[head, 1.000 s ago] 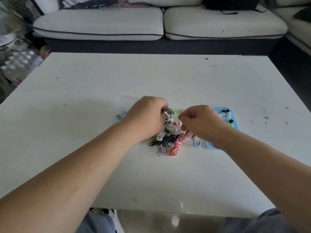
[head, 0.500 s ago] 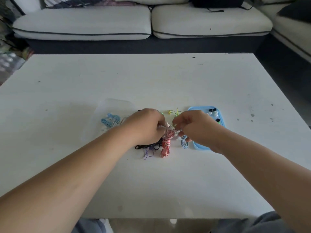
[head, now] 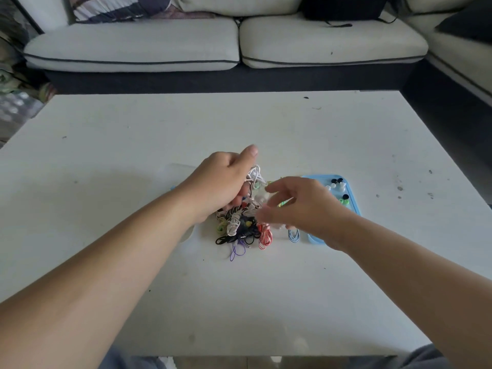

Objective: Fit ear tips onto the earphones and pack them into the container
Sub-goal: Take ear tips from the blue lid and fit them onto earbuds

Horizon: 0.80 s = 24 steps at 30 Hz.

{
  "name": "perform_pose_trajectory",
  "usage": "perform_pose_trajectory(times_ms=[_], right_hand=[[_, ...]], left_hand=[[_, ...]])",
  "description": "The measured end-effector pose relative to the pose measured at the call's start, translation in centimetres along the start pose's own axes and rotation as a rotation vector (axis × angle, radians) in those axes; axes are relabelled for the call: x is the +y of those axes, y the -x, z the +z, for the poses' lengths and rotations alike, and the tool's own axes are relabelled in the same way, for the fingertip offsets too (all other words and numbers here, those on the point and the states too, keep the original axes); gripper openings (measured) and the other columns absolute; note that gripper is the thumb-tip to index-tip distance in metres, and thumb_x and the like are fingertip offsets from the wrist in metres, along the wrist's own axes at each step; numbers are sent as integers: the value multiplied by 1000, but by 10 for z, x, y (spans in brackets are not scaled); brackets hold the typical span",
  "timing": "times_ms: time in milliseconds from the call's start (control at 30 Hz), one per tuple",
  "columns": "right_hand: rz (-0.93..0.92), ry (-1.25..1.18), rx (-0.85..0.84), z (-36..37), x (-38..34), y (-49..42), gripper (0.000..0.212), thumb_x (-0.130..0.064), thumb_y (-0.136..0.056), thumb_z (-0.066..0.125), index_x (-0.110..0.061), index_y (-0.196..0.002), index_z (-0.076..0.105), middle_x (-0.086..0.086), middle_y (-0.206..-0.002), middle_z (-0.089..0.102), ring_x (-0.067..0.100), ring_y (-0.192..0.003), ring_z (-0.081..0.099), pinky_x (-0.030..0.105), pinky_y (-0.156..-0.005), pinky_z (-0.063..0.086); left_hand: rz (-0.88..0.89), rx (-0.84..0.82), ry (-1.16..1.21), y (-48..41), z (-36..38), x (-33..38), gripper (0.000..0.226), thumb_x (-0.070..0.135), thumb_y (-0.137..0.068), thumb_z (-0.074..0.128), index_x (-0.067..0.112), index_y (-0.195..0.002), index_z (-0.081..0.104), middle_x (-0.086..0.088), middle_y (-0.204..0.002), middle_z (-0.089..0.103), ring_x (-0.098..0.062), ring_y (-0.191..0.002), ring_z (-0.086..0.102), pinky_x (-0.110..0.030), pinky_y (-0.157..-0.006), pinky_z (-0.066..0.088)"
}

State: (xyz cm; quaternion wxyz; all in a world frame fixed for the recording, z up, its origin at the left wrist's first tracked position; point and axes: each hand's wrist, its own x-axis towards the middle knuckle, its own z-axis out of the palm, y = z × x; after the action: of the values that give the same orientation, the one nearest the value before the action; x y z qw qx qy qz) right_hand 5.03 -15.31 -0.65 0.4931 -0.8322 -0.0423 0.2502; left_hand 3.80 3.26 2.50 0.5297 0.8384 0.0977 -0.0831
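Observation:
A tangled pile of earphones point(head: 243, 226) in white, black, red, purple and green lies at the middle of the white table point(head: 266, 302). My left hand point(head: 221, 182) is curled over the pile's far left side and grips a white earphone cable point(head: 254, 176), with the thumb raised. Fingers spread and blurred, my right hand point(head: 300, 206) hovers over the pile's right side and holds nothing I can see. A light blue tray point(head: 351, 206) just right of it holds several black, white and green ear tips point(head: 338, 186).
A blue coiled cable point(head: 293, 235) lies between the pile and the tray. A clear plastic bag point(head: 174, 169) shows faintly beside my left forearm. A pale sofa point(head: 133, 43) stands behind the table's far edge, with dark floor to the right.
Both hands were pinching together over the pile. Now my right hand has let go and spread its fingers, while my left hand has lifted a white cable with the thumb raised.

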Motion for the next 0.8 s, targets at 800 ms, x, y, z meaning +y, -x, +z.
perform_pose_trajectory(times_ms=[800], right_hand=[[-91, -766, -191, -19, -8, 3, 17, -5, -88, 68, 2, -103, 73, 18, -87, 71, 25, -78, 71, 32, -79, 63]], left_hand=[[100, -75, 214, 12, 8, -4, 22, 18, -94, 75, 21, -115, 75, -6, -95, 78, -10, -83, 71, -34, -80, 63]])
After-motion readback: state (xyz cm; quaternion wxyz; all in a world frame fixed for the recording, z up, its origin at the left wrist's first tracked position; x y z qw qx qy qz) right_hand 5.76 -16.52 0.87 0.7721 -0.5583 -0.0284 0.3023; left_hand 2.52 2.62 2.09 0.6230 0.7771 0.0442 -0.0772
